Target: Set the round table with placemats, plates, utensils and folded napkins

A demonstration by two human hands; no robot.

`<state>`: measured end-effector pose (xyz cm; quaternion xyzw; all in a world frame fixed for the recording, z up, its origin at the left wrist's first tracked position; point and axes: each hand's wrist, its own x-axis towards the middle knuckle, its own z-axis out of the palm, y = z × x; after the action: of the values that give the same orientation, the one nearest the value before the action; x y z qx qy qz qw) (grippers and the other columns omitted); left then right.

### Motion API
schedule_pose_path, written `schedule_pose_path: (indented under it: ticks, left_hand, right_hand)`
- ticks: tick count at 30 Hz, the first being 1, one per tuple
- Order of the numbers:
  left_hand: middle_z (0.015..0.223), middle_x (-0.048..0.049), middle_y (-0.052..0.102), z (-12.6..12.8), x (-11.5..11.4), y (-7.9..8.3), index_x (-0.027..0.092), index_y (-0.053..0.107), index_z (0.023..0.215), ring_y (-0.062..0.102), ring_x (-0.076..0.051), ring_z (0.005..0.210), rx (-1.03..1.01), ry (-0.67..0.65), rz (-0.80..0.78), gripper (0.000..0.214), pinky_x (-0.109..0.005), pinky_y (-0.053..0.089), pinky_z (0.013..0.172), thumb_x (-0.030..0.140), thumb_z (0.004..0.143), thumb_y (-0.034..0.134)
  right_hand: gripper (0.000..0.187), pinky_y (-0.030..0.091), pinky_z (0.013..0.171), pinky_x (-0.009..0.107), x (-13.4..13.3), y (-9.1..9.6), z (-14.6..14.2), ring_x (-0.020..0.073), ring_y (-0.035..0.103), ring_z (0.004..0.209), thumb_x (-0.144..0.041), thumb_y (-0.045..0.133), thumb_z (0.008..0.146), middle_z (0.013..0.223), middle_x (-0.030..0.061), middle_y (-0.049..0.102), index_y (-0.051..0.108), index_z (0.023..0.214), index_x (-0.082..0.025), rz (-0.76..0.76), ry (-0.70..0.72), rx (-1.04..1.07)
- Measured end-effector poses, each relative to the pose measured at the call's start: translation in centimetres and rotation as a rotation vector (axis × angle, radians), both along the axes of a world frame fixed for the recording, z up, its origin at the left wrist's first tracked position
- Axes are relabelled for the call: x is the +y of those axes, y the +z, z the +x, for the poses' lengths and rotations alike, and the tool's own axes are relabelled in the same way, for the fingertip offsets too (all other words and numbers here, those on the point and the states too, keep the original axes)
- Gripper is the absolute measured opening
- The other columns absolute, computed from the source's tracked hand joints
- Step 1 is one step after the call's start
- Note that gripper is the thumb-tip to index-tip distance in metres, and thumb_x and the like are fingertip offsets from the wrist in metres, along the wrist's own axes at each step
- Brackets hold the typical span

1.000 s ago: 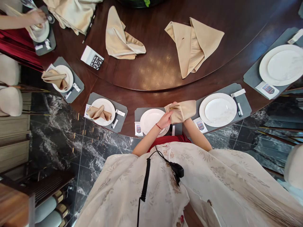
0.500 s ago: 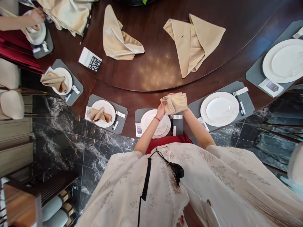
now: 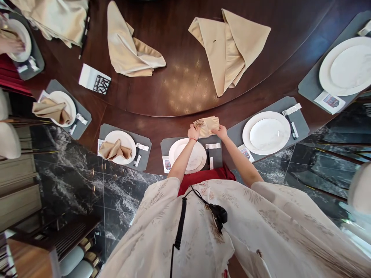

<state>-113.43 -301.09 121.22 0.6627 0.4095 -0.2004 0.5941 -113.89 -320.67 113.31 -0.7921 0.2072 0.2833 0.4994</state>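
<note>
A beige folded napkin (image 3: 207, 126) is held between both my hands just beyond the white plate (image 3: 187, 154) on the grey placemat (image 3: 166, 145) in front of me. My left hand (image 3: 193, 132) grips its left end, fingers closed on the pleated edge. My right hand (image 3: 222, 132) holds its right end. The napkin lies low, at the far edge of the placemat on the dark wooden table (image 3: 185, 88).
Two loose beige napkins (image 3: 127, 50) (image 3: 232, 42) lie on the central turntable. Place settings with folded napkins (image 3: 114, 150) (image 3: 50, 110) are to the left; bare plates (image 3: 266, 133) (image 3: 346, 65) to the right. Another person's hand (image 3: 8, 44) is at the far left. A chopstick rest (image 3: 213, 146) sits beside my plate.
My hands carried the napkin leftward and further from me, from above the plate's right side down to the placemat's far edge. The view shifted a little.
</note>
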Motion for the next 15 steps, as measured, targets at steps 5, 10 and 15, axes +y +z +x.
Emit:
schedule_pose_path:
  ticks: [5, 10, 15]
  left_hand:
    - [0.109, -0.0096, 0.071, 2.1, 1.7, 0.6, 0.023, 0.069, 0.086, 0.055, -0.023, 0.132, -0.377, -0.689, -0.125, 0.022, -0.043, 0.027, 0.124, 0.005, 0.074, 0.066]
    - [0.075, -0.0078, 0.063, 3.9, 1.0, 0.3, 0.025, 0.059, 0.059, 0.063, -0.024, 0.107, -0.321, -0.790, -0.357, 0.027, -0.048, 0.029, 0.124, -0.001, 0.067, 0.060]
    - [0.067, -0.0055, 0.059, 4.3, 0.7, 0.4, 0.025, 0.059, 0.062, 0.063, -0.023, 0.103, -0.167, -0.418, -0.458, 0.032, -0.047, 0.033, 0.122, -0.006, 0.067, 0.052]
  right_hand:
    - [0.028, 0.054, 0.092, 0.039, 1.5, -0.1, -2.0, 0.0276, 0.065, 0.095, -0.024, 0.057, 0.084, 0.104, 0.0134, 0.074, 0.068, 0.108, -0.014, -0.226, 0.270, -0.234]
    - [0.045, 0.049, 0.096, 0.038, 1.7, 0.2, -2.9, 0.0301, 0.060, 0.108, -0.008, 0.039, 0.088, 0.112, 0.0188, 0.069, 0.064, 0.126, -0.009, -0.310, 0.662, -0.454]
    - [0.054, 0.048, 0.095, 0.036, 1.3, 0.5, -2.2, 0.0289, 0.060, 0.105, -0.007, 0.037, 0.093, 0.113, 0.0191, 0.069, 0.057, 0.143, -0.007, -0.348, 0.830, -0.471]
